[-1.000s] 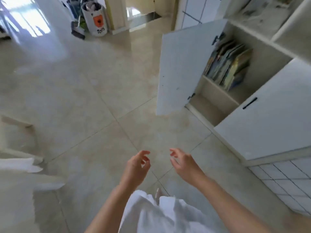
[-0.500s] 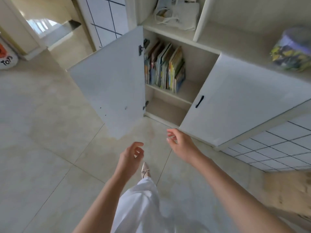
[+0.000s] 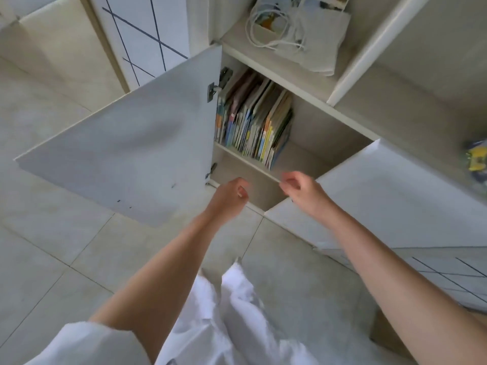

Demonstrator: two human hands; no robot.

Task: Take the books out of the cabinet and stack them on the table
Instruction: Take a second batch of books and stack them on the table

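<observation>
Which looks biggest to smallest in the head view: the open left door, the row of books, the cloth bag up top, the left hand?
1. open left door
2. row of books
3. cloth bag, close to the books, order unsure
4. left hand, nearer the camera

Pale tote bag (image 3: 313, 35) with white cord handles slumped on the far upper shelf, some blurry yellow-blue package (image 3: 477, 159) at the right edge, beige tile floor (image 3: 60, 259) underneath.

The books (image 3: 253, 119) show spines of blue, yellow, orange and pink. The cabinet door (image 3: 126, 154) is plain white. Floor tiles (image 3: 52, 259) are pale beige.
</observation>
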